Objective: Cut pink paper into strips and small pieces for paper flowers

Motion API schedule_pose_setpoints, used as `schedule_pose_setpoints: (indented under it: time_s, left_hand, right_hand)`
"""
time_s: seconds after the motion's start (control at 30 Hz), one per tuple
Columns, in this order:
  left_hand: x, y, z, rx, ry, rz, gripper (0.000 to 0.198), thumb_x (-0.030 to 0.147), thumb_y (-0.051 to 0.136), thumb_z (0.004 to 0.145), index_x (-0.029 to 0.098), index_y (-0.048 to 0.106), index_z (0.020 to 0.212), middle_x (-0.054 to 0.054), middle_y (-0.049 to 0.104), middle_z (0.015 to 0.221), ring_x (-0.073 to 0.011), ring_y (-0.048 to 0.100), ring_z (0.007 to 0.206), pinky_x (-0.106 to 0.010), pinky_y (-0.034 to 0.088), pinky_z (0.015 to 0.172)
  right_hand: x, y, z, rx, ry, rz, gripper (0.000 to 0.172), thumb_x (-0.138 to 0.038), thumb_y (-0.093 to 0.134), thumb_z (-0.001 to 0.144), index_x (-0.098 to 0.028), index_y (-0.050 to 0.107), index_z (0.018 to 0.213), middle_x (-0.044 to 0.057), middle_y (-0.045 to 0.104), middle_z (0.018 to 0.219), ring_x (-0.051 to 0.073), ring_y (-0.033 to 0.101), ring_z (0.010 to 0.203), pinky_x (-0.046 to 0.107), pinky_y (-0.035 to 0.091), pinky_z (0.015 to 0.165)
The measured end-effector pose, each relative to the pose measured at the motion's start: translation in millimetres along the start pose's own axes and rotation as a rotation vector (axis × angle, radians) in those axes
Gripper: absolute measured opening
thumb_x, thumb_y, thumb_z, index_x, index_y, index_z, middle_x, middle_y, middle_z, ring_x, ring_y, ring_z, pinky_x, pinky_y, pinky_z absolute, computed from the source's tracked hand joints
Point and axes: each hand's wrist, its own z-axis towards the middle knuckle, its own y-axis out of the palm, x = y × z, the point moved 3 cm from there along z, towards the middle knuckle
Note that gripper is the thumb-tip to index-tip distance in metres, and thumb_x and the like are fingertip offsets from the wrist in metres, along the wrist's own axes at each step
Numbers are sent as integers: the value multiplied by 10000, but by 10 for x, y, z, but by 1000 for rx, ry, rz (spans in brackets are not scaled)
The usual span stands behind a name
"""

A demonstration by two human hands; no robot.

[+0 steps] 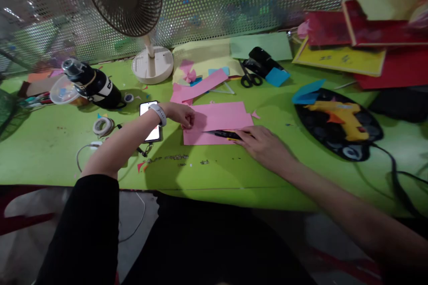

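A pink paper sheet lies on the green table in front of me. My left hand, with a white watch on the wrist, has its fingers curled and pinches the sheet's left edge. My right hand rests on the table at the sheet's lower right, fingers wrapped around a black and yellow cutter knife that lies along the paper's lower part.
A phone lies by my left wrist, with tape rolls and a black bottle further left. A fan stands behind. Scissors, a yellow glue gun on a dark mat and stacked coloured paper are to the right.
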Motion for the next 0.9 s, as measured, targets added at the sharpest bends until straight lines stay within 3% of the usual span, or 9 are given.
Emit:
schedule_pose_setpoints:
  time_s: [0.17,0.33,0.7,0.9]
  left_hand:
    - [0,-11,51,-10,-21,19,231,332,675,790,211,696,985,-38,748,982,-203,642,926,-331,471,890]
    - [-29,-11,74,-41,-17,-21,259,345,684,798,227,704,1028,-36,752,1006,-215,631,998,-351,453,950]
    - [-58,-42,119,-31,-1,-36,231,313,652,813,230,632,1027,-25,742,938,-190,652,889,-314,490,841]
    - [-19,-61,107,-11,-32,9,226,275,640,812,214,649,1029,-35,739,960,-208,657,924,-346,487,878]
  right_hand:
    - [-35,19,83,-12,-20,12,381,-269,388,1075,-155,669,1305,175,694,1121,283,644,986,488,574,862]
    - [-55,16,81,3,-35,27,366,-251,414,1065,-114,689,1263,185,694,1085,283,633,984,482,576,873]
    - [-105,48,174,-58,-25,109,432,-295,351,1076,-152,661,1342,203,688,1121,312,632,970,547,576,843]
    - [-144,29,265,-47,-15,106,403,-287,374,1076,-132,689,1274,192,682,1108,291,622,956,464,568,800]
